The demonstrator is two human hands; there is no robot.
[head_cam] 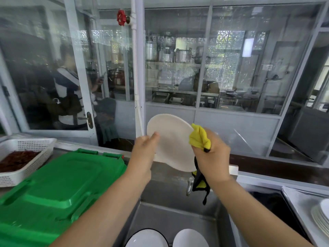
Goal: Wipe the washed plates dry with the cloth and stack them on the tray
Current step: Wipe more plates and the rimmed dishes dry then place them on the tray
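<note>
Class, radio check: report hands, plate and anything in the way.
Left hand holds plate upright over sink. Right hand grips yellow cloth against plate's edge. Nothing blocking stack on tray.

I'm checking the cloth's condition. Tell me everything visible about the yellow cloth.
The yellow cloth looks like soft fabric with black edging. It is bunched up in the right hand, which grips it against the right edge of the raised white plate. A crumpled end pokes above the hand; a loose tail hangs below it over the steel sink.
</note>
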